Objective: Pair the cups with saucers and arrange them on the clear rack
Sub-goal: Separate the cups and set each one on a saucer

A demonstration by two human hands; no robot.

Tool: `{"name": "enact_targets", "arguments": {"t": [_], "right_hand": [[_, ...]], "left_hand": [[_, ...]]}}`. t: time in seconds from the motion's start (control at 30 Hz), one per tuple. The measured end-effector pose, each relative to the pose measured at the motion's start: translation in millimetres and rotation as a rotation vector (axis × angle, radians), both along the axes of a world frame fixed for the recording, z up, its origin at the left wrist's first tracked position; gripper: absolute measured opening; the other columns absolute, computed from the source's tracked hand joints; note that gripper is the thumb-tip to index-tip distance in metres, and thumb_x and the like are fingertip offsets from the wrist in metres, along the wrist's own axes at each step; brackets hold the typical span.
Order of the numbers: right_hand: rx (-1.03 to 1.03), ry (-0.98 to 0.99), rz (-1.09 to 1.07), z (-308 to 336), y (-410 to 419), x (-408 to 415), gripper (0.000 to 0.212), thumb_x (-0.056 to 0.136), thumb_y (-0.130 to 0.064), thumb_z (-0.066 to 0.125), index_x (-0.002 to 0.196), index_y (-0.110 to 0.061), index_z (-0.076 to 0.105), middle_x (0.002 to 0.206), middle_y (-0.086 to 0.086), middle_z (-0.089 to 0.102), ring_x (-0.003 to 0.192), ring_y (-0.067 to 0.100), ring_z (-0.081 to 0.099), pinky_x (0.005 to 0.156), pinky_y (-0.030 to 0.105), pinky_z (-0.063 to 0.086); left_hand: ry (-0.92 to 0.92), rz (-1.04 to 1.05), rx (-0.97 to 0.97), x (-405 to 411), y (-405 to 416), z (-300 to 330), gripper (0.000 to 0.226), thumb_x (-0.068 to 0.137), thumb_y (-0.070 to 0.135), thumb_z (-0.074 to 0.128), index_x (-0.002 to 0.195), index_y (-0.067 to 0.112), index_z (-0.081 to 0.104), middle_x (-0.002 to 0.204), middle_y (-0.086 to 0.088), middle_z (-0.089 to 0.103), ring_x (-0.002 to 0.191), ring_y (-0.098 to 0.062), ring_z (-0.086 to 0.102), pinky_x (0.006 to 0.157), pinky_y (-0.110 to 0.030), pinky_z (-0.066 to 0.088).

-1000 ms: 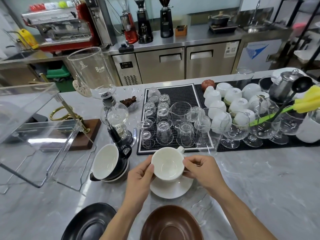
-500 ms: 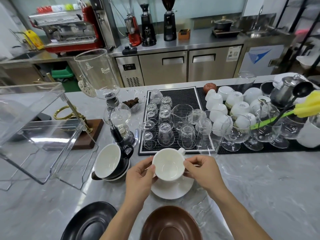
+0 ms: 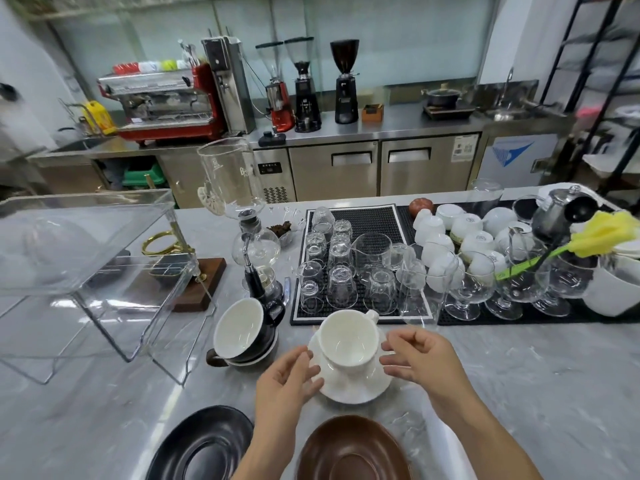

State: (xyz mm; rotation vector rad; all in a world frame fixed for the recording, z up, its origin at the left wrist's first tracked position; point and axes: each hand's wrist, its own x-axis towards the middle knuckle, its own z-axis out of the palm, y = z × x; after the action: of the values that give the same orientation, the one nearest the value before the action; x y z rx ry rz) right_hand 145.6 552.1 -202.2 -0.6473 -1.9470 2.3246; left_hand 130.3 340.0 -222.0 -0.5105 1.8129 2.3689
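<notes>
View: single head camera, wide-angle.
Facing: forward-down over the marble counter (image 3: 519, 368).
Range: close above it.

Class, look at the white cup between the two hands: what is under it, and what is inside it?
Under the white cup sits a white saucer, on the marble counter. The cup's inside looks empty. Where its base meets the saucer is hidden by the cup itself.

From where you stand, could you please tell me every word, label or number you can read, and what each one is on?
Nothing reads in full.
"B...": start of a printed word on the tall glass siphon chamber; the rest is blurred.
Display on the under-counter fridge panel: too small to read.
White sticker on the steel cabinet: too small to read.
Round logos on the upturned white cups: blurred.
Blue emblem on the white panel: no legible words.
</notes>
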Motion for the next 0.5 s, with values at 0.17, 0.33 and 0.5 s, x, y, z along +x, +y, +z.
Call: {"name": "enact_targets", "arguments": {"t": [0.17,0.33,0.5], "right_hand": [[-0.082,0.034,0.052,18.9,-24.2,12.2,0.009,0.093,-0.006,0.065,0.098,0.001,0.069,0.087,0.016,0.076,0.069,0.026,0.072,0.064,0.033,0.063],[-0.057,0.046,0.137,32.5,-50.6,17.0,0.011,0.094,-0.003,0.063,0.103,-0.001,0.068,0.091,0.017,0.076,0.072,0.026,0.072,0.07,0.036,0.061],[-0.026,0.043,0.203,38.2,-87.3,12.1,0.01,0.093,-0.001,0.062,0.102,-0.001,0.067,0.093,0.018,0.075,0.071,0.025,0.069,0.066,0.032,0.059]], "left_hand": [[0.0,0.038,0.111,11.0,-14.8,11.5,0.019,0.1,0.016,0.06,0.096,0.008,0.076,0.095,-0.009,0.082,0.089,-0.029,0.077,0.068,-0.032,0.065],[0.013,0.069,0.181,22.6,-36.3,20.4,0.025,0.102,0.02,0.056,0.102,0.004,0.075,0.097,-0.01,0.081,0.086,-0.03,0.079,0.064,-0.032,0.065],[0.057,0.11,0.146,26.9,-70.6,22.5,0.021,0.09,0.022,0.067,0.101,0.007,0.076,0.099,-0.011,0.08,0.084,-0.029,0.079,0.064,-0.033,0.064]]}}
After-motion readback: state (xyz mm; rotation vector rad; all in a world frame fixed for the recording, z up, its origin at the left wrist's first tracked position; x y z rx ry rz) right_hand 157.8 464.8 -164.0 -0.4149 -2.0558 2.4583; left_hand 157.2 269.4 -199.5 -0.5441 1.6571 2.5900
